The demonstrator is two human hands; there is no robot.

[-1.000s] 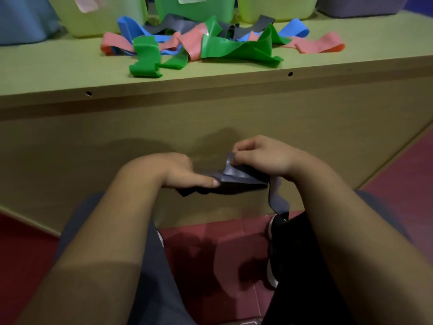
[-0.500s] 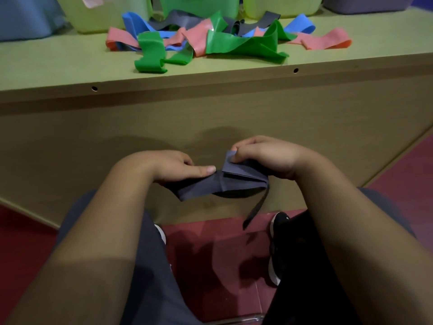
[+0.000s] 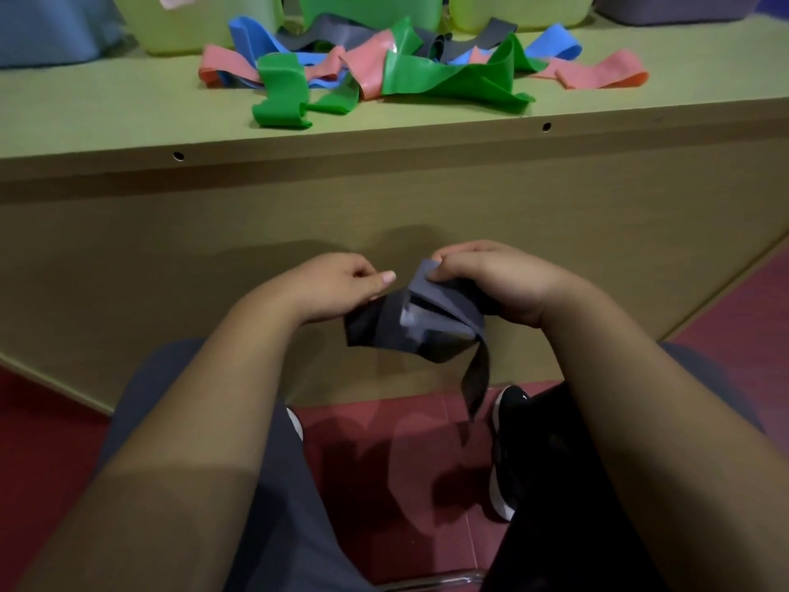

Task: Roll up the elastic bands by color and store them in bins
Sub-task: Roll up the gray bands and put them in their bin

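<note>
Bins line the back of the table (image 3: 106,117), left to right: blue bin (image 3: 42,32), yellow-green bin (image 3: 192,27), green bin (image 3: 371,8), second yellow-green bin (image 3: 516,10), purple-grey bin (image 3: 674,6), all cut off by the frame top. Just in front of them, loose bands lie tangled on the tabletop: pink band (image 3: 226,64) at left, blue band (image 3: 252,36), green band (image 3: 281,94) nearest the front edge, grey strips (image 3: 324,34) behind, big crumpled green band (image 3: 448,79) mid-pile, second pink band (image 3: 602,72) far right. Lower down, off the tabletop and in front of the table's front panel, both hands hold one dark grey band (image 3: 427,324) in the air. Left hand (image 3: 337,288) pinches its left end, thumb on top, fingers curled under. Right hand (image 3: 491,279) grips the folded upper right part, fingers curled round it. Loose tail hangs from the band's right side toward black shoe (image 3: 508,446) on red floor (image 3: 384,484).
</note>
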